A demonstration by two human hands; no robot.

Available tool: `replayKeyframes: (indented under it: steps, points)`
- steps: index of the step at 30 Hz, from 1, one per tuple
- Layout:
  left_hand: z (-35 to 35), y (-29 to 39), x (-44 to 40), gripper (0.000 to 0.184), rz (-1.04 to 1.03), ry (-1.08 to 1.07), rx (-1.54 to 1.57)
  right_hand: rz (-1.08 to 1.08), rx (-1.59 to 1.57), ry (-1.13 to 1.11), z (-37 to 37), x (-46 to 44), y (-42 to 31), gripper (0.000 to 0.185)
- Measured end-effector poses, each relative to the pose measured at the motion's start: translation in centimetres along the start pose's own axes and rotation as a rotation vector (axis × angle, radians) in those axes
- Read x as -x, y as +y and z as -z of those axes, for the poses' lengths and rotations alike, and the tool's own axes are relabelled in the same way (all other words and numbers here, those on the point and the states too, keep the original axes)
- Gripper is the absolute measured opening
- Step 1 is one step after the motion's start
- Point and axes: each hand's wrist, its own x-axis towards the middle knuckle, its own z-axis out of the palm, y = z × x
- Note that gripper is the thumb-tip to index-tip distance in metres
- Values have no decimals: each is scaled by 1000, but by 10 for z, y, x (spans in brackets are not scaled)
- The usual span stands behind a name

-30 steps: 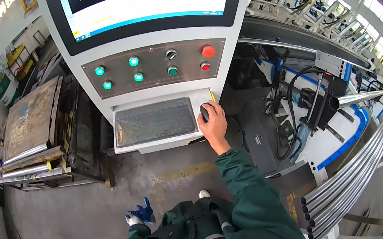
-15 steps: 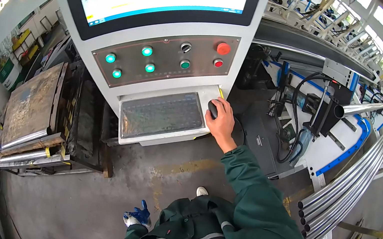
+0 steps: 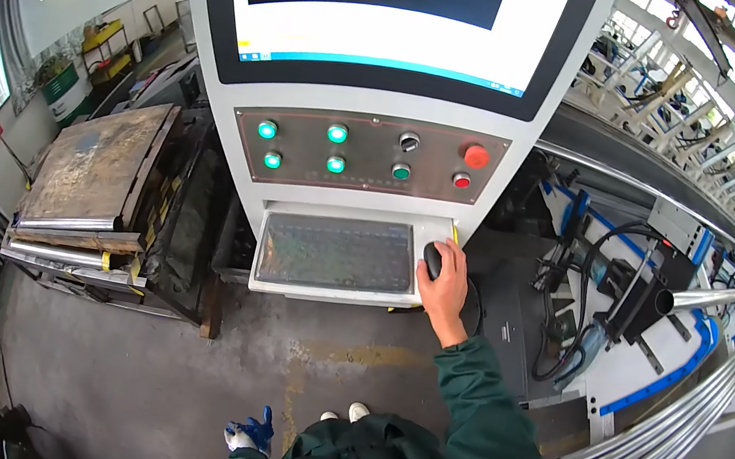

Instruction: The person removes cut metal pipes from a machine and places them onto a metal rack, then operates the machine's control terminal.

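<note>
My bare right hand point(image 3: 442, 293) rests over a black computer mouse point(image 3: 431, 260) at the right end of the console's pull-out shelf, fingers curved around it. Left of the mouse lies a keyboard point(image 3: 339, 254) under a clear cover. Above it is a button panel point(image 3: 370, 158) with lit green buttons, a rotary switch and red buttons. The monitor point(image 3: 370, 40) shows a line drawing on a black field. Down by my left side hangs my left hand point(image 3: 251, 434) in a blue-and-white glove, fingers apart, with no object visible in it.
Steel tubes point(image 3: 657, 443) lie bundled on a white rack at right. Behind them stands a machine with a blue-edged white bed point(image 3: 644, 378) and a tube point(image 3: 715, 299). At left is a stack topped by a worn board point(image 3: 97, 160). Yellow floor markings point(image 3: 366, 354) run below the console.
My view has levelled and shifted, so the console sits lower and further right in the picture. The right hand stays on the mouse; the left still hangs down.
</note>
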Motion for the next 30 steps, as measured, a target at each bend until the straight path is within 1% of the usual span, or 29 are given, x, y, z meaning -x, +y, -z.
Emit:
replayKeyframes:
  steps: [2, 3, 4, 5, 6, 7, 8, 9, 11, 12, 13, 14, 15, 16, 17, 18, 19, 20, 21, 22, 23, 24, 25, 26, 27, 28, 29, 30]
  points:
    - [22, 26, -14, 35, 733, 72, 334, -14, 23, -4, -1, 0, 1, 41]
    - [22, 29, -13, 34, 1101, 105, 506, -11, 18, -6, -1, 1, 2, 41]
    - [22, 30, -14, 30, 1096, 117, 516, -6, 18, -2, -1, 0, 2, 41]
    - [20, 30, -16, 30, 1107, 122, 514, 0, 17, -3, -1, -1, 2, 41]
    - [20, 29, -15, 32, 1046, 136, 599, 6, 12, -15, -2, -2, 2, 41]
    - [18, 24, -14, 33, 985, 150, 679, 39, -2, 25, -3, -4, 1, 40]
    - [0, 2, -8, 28, 962, 183, 893, 61, -7, 73, -1, -4, 1, 39]
    - [-15, -14, -6, 22, 945, 211, 1106, 39, 21, 84, 5, -4, -2, 39]
    - [9, -5, -40, 10, 751, 313, 1489, 175, -88, 149, 22, 0, -19, 35]
    - [16, 4, -58, 7, 794, 270, 1356, 195, -152, 120, 33, 10, -32, 33]
    - [41, 29, -79, 5, 827, 238, 1216, 219, -221, 83, 37, 22, -50, 31]
    - [55, 38, -96, 13, 802, 148, 1301, 257, -382, 27, 37, 36, -69, 30]
    - [70, 47, -112, 24, 778, 54, 1379, 286, -469, -59, 35, 55, -87, 29]
    - [80, 52, -121, 40, 696, -63, 1530, 242, -598, -164, 23, 80, -108, 28]
    - [100, 63, -136, 57, 612, -153, 1675, 161, -707, -368, 8, 111, -122, 30]
    - [126, 82, -151, 57, 618, -129, 1672, 90, -826, -579, -16, 142, -132, 32]
    - [155, 107, -166, 62, 547, -159, 1693, 104, -846, -596, -50, 172, -137, 32]
    - [175, 117, -176, 68, 484, -177, 1706, -307, -1023, -793, -90, 207, -140, 32]
    - [185, 98, -177, 58, 371, -218, 1622, -740, -1160, -1014, -122, 241, -149, 31]
    - [170, 47, -171, 43, 266, -196, 1509, -203, -842, -1095, -141, 262, -150, 31]
    - [182, 26, -174, 36, 415, -202, 1787, 362, -558, -1083, -158, 271, -163, 32]
    - [195, 7, -177, 28, 585, -170, 2060, -470, -1140, -1277, -165, 281, -205, 33]
    - [196, -29, -174, 30, 541, -289, 2509, -1466, -1479, -1353, -168, 284, -253, 35]
    - [213, -40, -175, 33, 840, 50, 2177, -1519, -1548, -1513, -175, 284, -289, 35]
    - [216, -79, -165, 36, 779, 108, 2268, -1582, -1620, -1600, -183, 285, -318, 35]
    - [245, -94, -165, 36, 769, 147, 2264, -1584, -1592, -1630, -199, 295, -345, 35]
    - [272, -105, -169, 35, 752, 156, 2259, -1658, -1633, -1566, -218, 306, -370, 32]
    - [261, -156, -157, 39, 732, 224, 2307, -1729, -1679, -1493, -232, 312, -394, 30]
